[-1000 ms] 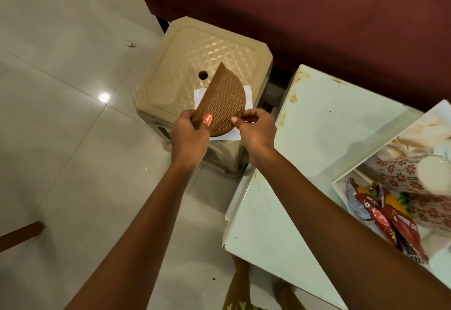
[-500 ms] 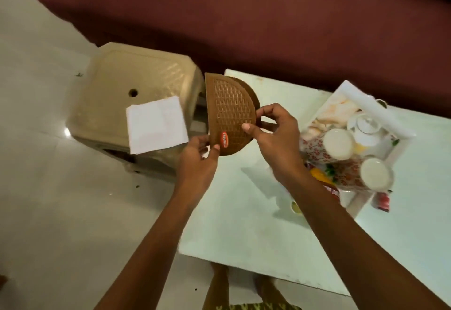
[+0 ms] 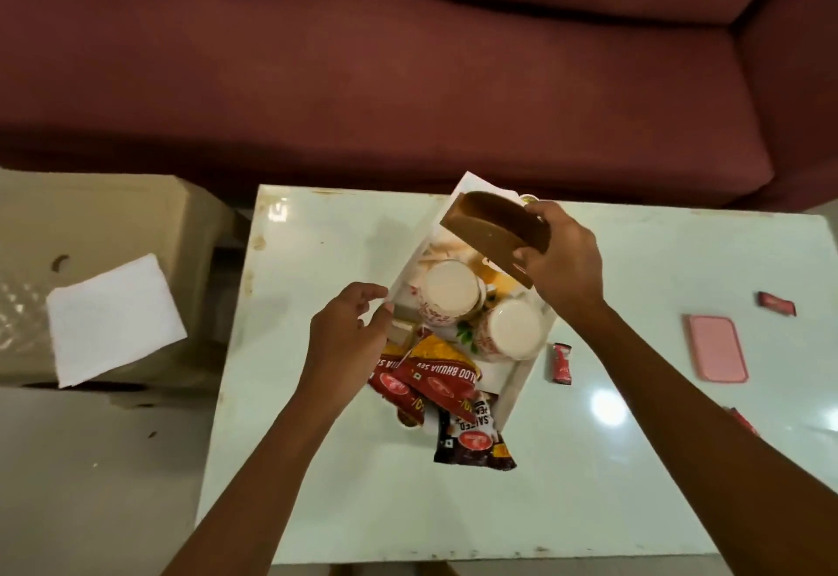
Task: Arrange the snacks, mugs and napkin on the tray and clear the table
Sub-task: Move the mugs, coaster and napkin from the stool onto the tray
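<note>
A white tray [image 3: 514, 387] sits on the pale green table [image 3: 317, 462], holding two floral mugs [image 3: 449, 292] [image 3: 512, 330] turned upside down and red snack packets [image 3: 435, 378]; one dark packet [image 3: 471, 439] hangs over the tray's near end. My right hand [image 3: 567, 265] grips a brown half-round napkin holder [image 3: 492, 228] above the tray's far end. My left hand [image 3: 351, 326] is at the tray's left rim, fingers apart, holding nothing. A white napkin [image 3: 113, 319] lies on the beige stool [image 3: 149, 208] to the left.
A small red sachet [image 3: 562, 362] lies just right of the tray. Farther right are a pink flat case [image 3: 716, 353], another red sachet [image 3: 776, 303] and one partly behind my right arm. A maroon sofa [image 3: 408, 76] runs behind the table.
The holder went from both hands near the stool to my right hand alone, now over the tray. My left hand let go and moved to the tray's left rim. The view swung right.
</note>
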